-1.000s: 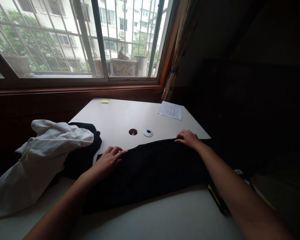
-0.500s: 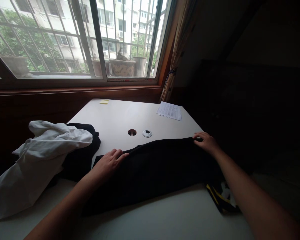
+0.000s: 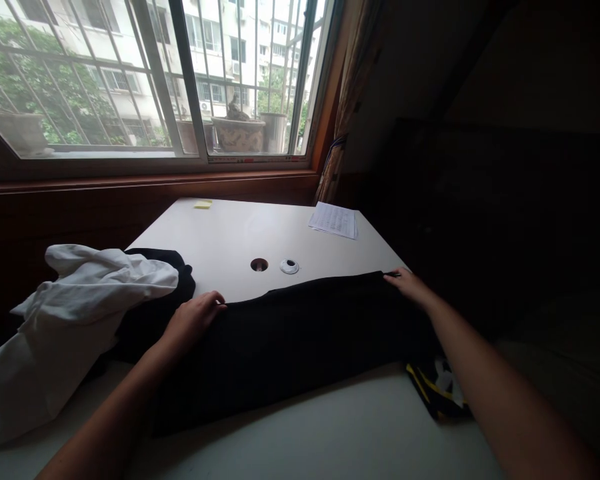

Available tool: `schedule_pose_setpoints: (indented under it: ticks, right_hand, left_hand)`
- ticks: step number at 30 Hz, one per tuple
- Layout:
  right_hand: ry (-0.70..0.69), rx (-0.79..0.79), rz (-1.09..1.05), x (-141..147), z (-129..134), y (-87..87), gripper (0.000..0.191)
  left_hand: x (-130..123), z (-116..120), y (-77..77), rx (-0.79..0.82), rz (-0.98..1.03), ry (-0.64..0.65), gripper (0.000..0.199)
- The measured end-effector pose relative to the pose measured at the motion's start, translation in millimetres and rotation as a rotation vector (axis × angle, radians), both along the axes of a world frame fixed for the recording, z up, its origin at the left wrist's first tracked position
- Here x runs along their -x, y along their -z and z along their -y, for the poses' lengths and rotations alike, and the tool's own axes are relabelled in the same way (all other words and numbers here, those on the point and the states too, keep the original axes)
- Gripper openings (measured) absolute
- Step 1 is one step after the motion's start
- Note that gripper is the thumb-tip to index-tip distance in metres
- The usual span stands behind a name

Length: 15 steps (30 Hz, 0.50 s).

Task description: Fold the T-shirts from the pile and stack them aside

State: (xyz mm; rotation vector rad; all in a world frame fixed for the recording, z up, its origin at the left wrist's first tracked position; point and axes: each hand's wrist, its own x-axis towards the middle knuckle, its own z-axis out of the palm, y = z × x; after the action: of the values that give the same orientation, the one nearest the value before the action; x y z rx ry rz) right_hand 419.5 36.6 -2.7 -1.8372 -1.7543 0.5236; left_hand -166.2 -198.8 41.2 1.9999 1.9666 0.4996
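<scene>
A long black garment (image 3: 305, 347) lies spread across the white table (image 3: 240, 227). My left hand (image 3: 195, 319) pinches its far edge toward the left end. At the far right corner of the cloth, my right hand (image 3: 405, 283) grips the edge between thumb and fingers. The near edge of the garment rests on the tabletop. Left of my left hand sits a crumpled white cloth (image 3: 80, 307), with a dark cloth (image 3: 150, 327) partly under it.
A black and yellow folded item (image 3: 437, 393) lies beside my right forearm. Farther back are papers (image 3: 334, 221), a yellow note (image 3: 203, 205), a round hole (image 3: 259, 265) and a white round cover (image 3: 289, 267). A barred window stands behind the table.
My left hand has moved left along the garment's far edge and its fingers have closed on it. My right hand now pinches the corner. The view has shifted slightly.
</scene>
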Motion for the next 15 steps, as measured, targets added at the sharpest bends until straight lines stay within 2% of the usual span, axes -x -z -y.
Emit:
schedule_pose_setpoints:
  ticks: [3, 6, 11, 15]
  right_hand:
    - [0.050, 0.045, 0.028, 5, -2, 7.7, 0.032]
    - [0.100, 0.001, 0.062, 11, -2, 6.8, 0.039]
    - [0.199, 0.035, 0.055, 19, 6, -8.5, 0.058]
    - [0.165, 0.136, -0.020, 20, 18, -23.7, 0.067]
  left_hand:
    - [5, 0, -3.7, 0.037, -0.010, -0.028, 0.025]
    - [11, 0, -4.3, 0.035, -0.009, -0.016, 0.024]
    - [14, 2, -3.7, 0.037, -0.054, -0.015, 0.025]
    - [8, 8, -5.9, -0.002, -0.195, 0.008, 0.031]
